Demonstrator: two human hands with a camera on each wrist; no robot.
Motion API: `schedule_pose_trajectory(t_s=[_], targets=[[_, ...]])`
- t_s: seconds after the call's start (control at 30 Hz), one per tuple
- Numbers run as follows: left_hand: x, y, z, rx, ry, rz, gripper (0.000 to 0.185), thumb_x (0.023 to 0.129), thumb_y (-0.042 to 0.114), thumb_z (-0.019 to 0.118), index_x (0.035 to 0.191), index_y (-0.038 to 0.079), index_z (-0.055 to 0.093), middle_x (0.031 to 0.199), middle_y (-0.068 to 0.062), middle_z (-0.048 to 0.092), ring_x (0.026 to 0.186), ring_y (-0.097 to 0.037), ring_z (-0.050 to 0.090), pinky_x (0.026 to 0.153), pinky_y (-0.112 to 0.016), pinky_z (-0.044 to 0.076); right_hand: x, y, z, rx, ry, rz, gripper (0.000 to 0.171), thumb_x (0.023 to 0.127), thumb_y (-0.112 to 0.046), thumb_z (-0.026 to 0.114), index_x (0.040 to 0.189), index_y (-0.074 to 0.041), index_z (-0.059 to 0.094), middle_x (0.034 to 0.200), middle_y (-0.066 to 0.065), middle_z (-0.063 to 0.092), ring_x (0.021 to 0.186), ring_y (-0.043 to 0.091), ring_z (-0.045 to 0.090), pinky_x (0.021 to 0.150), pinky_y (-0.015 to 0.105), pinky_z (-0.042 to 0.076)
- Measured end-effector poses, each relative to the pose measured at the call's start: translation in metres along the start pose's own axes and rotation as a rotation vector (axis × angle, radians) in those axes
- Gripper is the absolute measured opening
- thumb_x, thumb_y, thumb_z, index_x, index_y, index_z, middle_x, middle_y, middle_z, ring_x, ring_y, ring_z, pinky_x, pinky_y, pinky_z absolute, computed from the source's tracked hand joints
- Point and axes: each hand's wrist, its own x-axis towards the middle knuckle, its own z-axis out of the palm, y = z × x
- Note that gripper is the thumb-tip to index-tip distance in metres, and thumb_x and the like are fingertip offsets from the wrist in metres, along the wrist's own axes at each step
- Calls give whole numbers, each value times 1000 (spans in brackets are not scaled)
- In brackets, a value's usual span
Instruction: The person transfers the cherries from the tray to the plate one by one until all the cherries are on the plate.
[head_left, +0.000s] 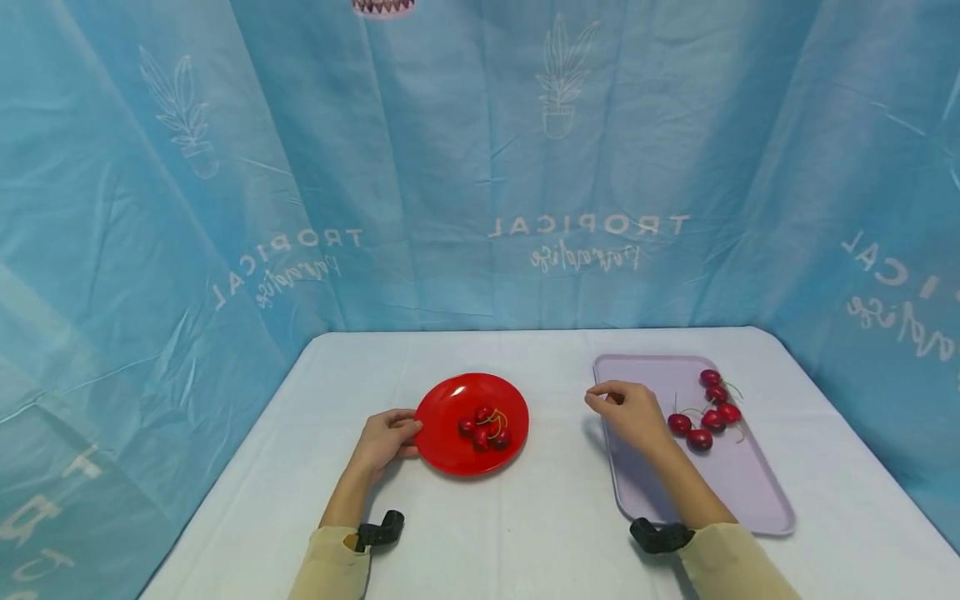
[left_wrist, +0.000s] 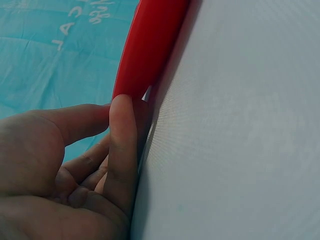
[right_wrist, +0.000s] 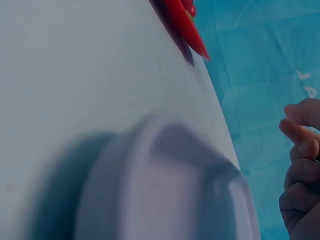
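My left hand (head_left: 387, 437) grips the left rim of a red plate (head_left: 442, 454); in the left wrist view the thumb (left_wrist: 123, 125) lies against the plate's edge (left_wrist: 150, 45). Three or so dark red cherries (head_left: 483, 427) with stems lie on the plate. My right hand (head_left: 628, 408) hovers over the left part of a lilac tray (head_left: 720, 492), its fingers (right_wrist: 300, 160) curled with thumb and forefinger tips close together; I see nothing held between them. Several cherries (head_left: 708, 408) lie on the tray just right of that hand.
Plate and tray sit side by side on a white table (head_left: 525, 533). A blue printed curtain (head_left: 480, 167) closes off the back and both sides. The tray's near half holds no cherries.
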Motion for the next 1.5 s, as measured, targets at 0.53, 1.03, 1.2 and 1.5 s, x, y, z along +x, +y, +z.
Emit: schedule_pose_trajectory(t_s=[0.53,1.03,1.2,1.5], targets=[[0,-1,0,-15,2,1,35,91,14,66,123,-1,59,102,-13,65,63,-20,65,63,-30,57,-2,18,-23,-39,21,2,29,90,-33,68,106,-9,74,75,6,54,73,23,47,57,31,40],[0,-2,1,-12,17,2,34,91,13,66,122,0,60,100,-13,66,61,-19,64,62,-30,57,-4,36,-55,-24,103,37,36,88,-36,69,105,-4,73,72,6,55,63,19,48,47,28,40],[1,-4,1,1,16,-1,34,91,13,66,122,0,60,99,-12,66,62,-19,65,62,-30,57,-4,40,-68,-9,144,108,44,88,-42,68,108,-4,72,79,7,58,69,19,49,51,30,42],[2,-3,1,-7,23,1,32,91,12,66,121,1,61,99,-12,66,63,-20,65,63,-31,57,-3,52,-83,-93,185,161,45,91,-41,63,110,-1,70,79,10,56,68,23,47,49,31,41]])
